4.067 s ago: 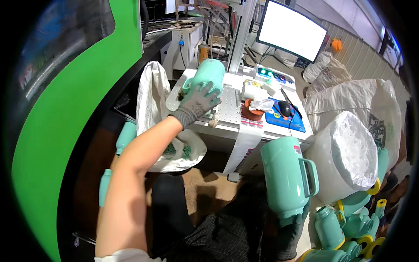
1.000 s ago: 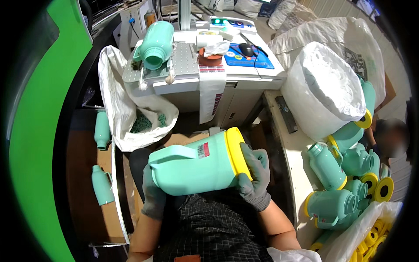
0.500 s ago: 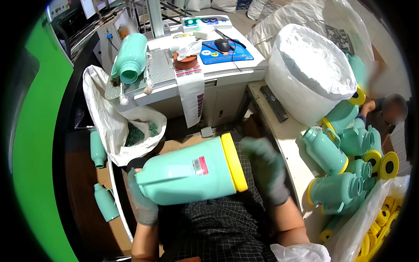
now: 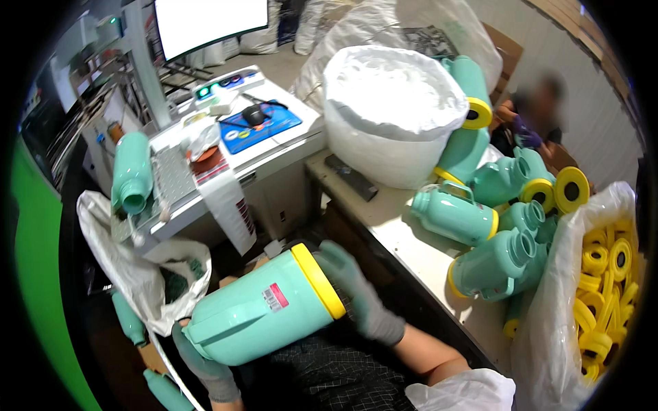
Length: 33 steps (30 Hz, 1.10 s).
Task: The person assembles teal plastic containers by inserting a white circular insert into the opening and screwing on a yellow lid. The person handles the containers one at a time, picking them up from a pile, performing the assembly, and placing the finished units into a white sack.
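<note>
A mint-green thermos flask (image 4: pixel 250 312) lies tilted across my lap, its yellow base ring (image 4: pixel 319 281) up and to the right. My left hand (image 4: pixel 204 363), in a grey-green glove, is wrapped round the neck end at the lower left. The flask's handle runs along the side facing me, with a red and white label (image 4: pixel 275 297) above it. Beside the yellow base is my gloved right hand (image 4: pixel 360 294), fingers stretched out; whether the fingertips touch the ring I cannot tell. The base's underside is hidden.
Several mint-green flasks (image 4: pixel 452 216) crowd the right-hand bench near a white sack (image 4: pixel 391 151) and a bag of yellow rings (image 4: pixel 548 356). Another flask (image 4: pixel 132 171) lies on the left worktable beside a tape roll (image 4: pixel 205 159). A person (image 4: pixel 538 123) sits at the far right.
The view has swung to the right. My right hand has come in from the right to the yellow base. My left hand still holds the flask, which now tilts more steeply.
</note>
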{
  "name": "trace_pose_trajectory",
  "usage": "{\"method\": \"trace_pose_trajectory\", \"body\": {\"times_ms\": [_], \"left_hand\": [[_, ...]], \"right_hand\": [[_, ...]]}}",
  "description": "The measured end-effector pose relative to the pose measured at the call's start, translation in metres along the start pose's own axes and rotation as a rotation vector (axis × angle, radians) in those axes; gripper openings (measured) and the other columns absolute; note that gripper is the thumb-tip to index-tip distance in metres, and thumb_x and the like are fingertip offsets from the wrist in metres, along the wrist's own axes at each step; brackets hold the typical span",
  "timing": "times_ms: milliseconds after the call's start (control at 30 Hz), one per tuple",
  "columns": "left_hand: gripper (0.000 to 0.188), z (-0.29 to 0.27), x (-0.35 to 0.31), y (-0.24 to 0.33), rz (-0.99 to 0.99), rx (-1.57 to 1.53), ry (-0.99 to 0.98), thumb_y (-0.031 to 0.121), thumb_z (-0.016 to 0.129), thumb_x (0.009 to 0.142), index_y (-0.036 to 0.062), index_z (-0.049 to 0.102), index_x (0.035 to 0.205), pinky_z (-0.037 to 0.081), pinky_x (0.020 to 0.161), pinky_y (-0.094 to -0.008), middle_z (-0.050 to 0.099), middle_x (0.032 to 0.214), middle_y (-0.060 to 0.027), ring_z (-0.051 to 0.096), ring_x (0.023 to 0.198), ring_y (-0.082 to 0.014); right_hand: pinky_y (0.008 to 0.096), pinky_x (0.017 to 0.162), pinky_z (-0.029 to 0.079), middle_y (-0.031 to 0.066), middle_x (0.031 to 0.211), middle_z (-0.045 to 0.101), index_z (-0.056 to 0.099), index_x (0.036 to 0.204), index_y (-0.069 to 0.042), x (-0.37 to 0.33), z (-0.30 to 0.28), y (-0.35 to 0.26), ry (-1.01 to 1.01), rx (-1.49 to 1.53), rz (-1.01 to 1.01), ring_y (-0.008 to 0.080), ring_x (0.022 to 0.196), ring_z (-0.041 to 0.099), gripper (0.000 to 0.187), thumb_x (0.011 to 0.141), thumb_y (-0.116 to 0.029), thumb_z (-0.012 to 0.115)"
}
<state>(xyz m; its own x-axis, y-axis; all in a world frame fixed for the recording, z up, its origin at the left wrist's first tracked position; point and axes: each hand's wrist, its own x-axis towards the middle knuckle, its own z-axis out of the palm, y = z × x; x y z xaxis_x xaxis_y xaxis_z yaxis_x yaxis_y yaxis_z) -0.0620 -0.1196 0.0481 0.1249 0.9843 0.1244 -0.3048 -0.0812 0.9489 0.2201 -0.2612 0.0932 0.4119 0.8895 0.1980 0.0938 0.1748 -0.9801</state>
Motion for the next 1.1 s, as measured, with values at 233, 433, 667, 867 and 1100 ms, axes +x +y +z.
{"method": "trace_pose_trajectory", "body": {"times_ms": [233,433,667,867,1100], "left_hand": [[0.045,0.063,-0.026,-0.003,0.02,0.069,-0.062,0.028,0.04,0.111,-0.0001,0.045,0.146,0.054,0.089,-0.0375,0.058,0.13,-0.009,0.062,0.105,-0.02],[0.048,0.076,-0.003,0.011,-0.016,0.06,-0.159,0.016,0.053,0.104,-0.0022,0.041,0.146,0.05,0.081,-0.0255,0.054,0.12,-0.0104,0.057,0.097,-0.0136],[0.03,0.075,0.0,-0.03,-0.204,0.242,-0.205,0.001,0.06,0.094,-0.0029,0.053,0.123,0.049,0.071,-0.0254,0.057,0.093,-0.0061,0.056,0.077,-0.0118],[0.032,0.067,-0.02,-0.019,-0.325,0.2,-0.114,0.008,0.067,0.093,0.0015,0.059,0.123,0.05,0.071,-0.0292,0.059,0.09,-0.003,0.057,0.081,-0.015],[0.033,0.021,-0.004,-0.047,0.112,0.524,-0.105,0.014,0.071,0.096,0.0002,0.058,0.123,0.053,0.083,-0.0368,0.06,0.105,-0.0121,0.064,0.093,-0.0238]], "right_hand": [[0.0328,0.086,0.051,0.0122,0.111,0.055,0.064,0.122,0.007,-0.014,-0.03,-0.01,0.53,-0.307,-0.191,0.0199,0.097,0.059,0.048,0.086,-0.023,0.073],[0.0354,0.097,0.053,0.0147,0.116,0.07,0.065,0.127,0.005,0.058,-0.169,-0.084,1.065,-0.658,-0.896,0.0217,0.109,0.067,0.049,0.109,-0.039,0.053],[0.0507,0.105,0.046,0.0222,0.13,0.056,0.042,0.147,-0.007,0.229,-0.351,-0.183,1.473,-1.362,-0.648,0.0404,0.12,0.058,0.084,0.084,-0.047,0.082],[0.0482,0.096,0.051,0.0207,0.122,0.062,0.049,0.145,-0.007,0.315,-0.374,-0.118,1.269,-1.77,-0.569,0.0378,0.11,0.064,0.074,0.091,-0.053,0.07],[0.0485,0.103,0.047,0.0213,0.13,0.059,0.051,0.144,-0.003,0.17,-0.199,-0.065,0.597,-1.358,-0.931,0.038,0.117,0.059,0.062,0.094,-0.035,0.069]]}}
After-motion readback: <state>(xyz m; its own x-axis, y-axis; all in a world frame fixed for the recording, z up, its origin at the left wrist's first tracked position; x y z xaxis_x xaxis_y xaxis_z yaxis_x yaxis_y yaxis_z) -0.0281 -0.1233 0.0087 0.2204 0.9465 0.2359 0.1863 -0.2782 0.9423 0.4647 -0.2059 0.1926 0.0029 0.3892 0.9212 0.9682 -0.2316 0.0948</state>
